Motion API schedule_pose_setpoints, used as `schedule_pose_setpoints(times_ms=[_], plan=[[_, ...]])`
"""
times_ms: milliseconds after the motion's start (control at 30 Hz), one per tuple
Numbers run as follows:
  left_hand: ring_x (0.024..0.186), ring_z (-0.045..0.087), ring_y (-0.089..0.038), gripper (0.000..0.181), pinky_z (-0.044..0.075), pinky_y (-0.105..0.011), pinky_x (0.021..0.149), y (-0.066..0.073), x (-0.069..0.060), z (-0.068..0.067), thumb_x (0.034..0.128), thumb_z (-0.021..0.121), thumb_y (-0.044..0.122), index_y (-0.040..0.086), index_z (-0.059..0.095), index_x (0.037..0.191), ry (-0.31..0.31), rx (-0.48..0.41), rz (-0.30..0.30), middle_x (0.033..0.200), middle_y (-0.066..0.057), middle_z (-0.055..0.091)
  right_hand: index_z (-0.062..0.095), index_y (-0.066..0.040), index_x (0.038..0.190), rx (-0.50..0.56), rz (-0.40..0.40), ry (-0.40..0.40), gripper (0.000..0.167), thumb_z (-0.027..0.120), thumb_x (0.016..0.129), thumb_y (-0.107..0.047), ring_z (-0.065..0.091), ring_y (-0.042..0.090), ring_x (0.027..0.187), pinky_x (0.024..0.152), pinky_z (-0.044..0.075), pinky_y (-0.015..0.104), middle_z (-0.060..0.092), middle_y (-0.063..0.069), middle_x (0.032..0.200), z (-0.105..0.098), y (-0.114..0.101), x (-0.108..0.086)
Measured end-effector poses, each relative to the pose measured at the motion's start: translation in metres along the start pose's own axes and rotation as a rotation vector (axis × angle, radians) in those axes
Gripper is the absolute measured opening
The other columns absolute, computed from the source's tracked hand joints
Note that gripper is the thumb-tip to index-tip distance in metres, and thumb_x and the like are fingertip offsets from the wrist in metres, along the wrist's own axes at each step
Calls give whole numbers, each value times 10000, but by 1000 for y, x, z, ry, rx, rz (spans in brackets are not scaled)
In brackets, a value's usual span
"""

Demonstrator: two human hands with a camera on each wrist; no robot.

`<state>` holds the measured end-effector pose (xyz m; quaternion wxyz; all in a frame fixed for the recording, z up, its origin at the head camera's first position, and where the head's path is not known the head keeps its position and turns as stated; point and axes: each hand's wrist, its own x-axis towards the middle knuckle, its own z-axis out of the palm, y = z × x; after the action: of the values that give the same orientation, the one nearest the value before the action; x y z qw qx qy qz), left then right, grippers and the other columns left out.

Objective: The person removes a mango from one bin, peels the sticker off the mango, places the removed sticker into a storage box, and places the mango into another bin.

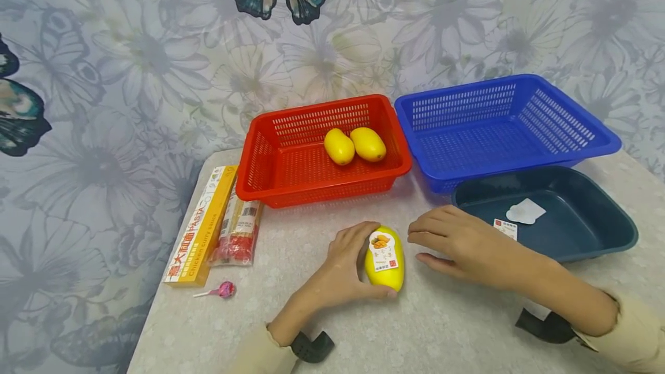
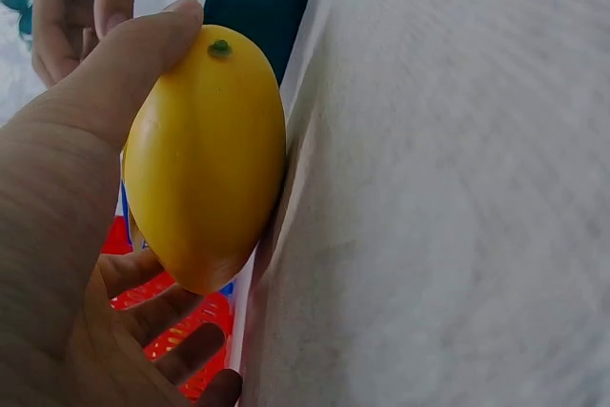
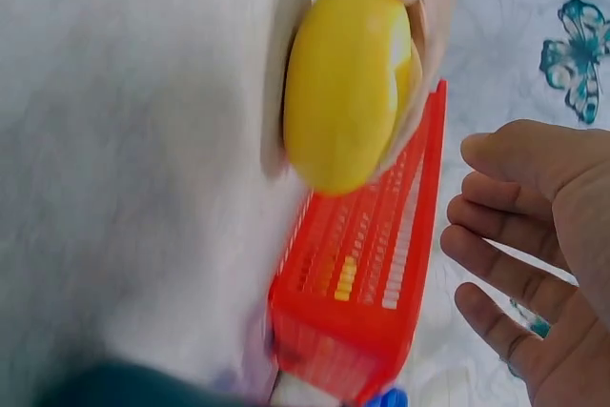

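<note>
A yellow mango [image 1: 391, 281] with a white label [image 1: 383, 250] on its upper side lies on the table. My left hand [image 1: 345, 279] holds it between thumb and fingers, the thumb at its near end. In the left wrist view the mango [image 2: 208, 159] shows a green stem spot close to the thumb tip. Just right of the mango, my right hand [image 1: 464, 244] hovers apart from it, fingers loosely bent and holding nothing. The right wrist view shows that hand [image 3: 543, 254] with its fingers spread, facing the mango [image 3: 338, 92].
Two more mangoes [image 1: 368, 144] lie in the red basket [image 1: 296, 166]. Beside it stands a blue basket [image 1: 462, 140]. A dark tray [image 1: 587, 212] contains white paper scraps [image 1: 526, 211] and a label [image 1: 505, 228]. At left are a pasta box [image 1: 202, 227], a clear packet [image 1: 239, 232] and a lollipop [image 1: 225, 289].
</note>
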<state>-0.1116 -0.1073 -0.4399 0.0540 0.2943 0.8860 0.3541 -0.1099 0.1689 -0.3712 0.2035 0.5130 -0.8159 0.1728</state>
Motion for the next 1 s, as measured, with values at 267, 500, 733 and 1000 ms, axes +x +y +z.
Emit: schedule_pose_setpoints(times_ms=[267, 500, 733, 1000], plan=[[1425, 236, -168, 1133, 278, -510, 1082, 2, 1, 1, 662, 824, 674, 225, 296, 1559, -17, 0, -6, 1582, 104, 261, 689, -100, 1137, 7, -91, -42, 401, 845, 768, -129, 599, 217, 1098, 961, 469, 420, 670, 8, 1152, 16, -7, 8], [1423, 246, -149, 1105, 283, -482, 1073, 0, -1, 1, 669, 810, 689, 269, 292, 1550, -8, 27, 10, 1574, 113, 266, 687, -129, 1086, -19, -134, -49, 303, 818, 812, -133, 597, 209, 1056, 962, 462, 407, 664, -21, 1104, 26, -10, 12], [1420, 263, -159, 1088, 282, -490, 1072, -1, -1, 3, 676, 804, 686, 275, 300, 1548, -3, 38, 28, 1570, 97, 282, 682, -94, 1020, -51, -126, -23, 185, 761, 853, -114, 599, 215, 962, 935, 471, 382, 663, -6, 987, 31, -10, 19], [1413, 261, -145, 1098, 278, -474, 1085, -1, -1, 2, 682, 791, 697, 274, 279, 1556, -13, 49, 14, 1575, 100, 260, 700, -43, 976, 4, 7, 195, 241, 521, 1008, -200, 614, 205, 911, 816, 502, 337, 672, 40, 962, 14, -5, 35]])
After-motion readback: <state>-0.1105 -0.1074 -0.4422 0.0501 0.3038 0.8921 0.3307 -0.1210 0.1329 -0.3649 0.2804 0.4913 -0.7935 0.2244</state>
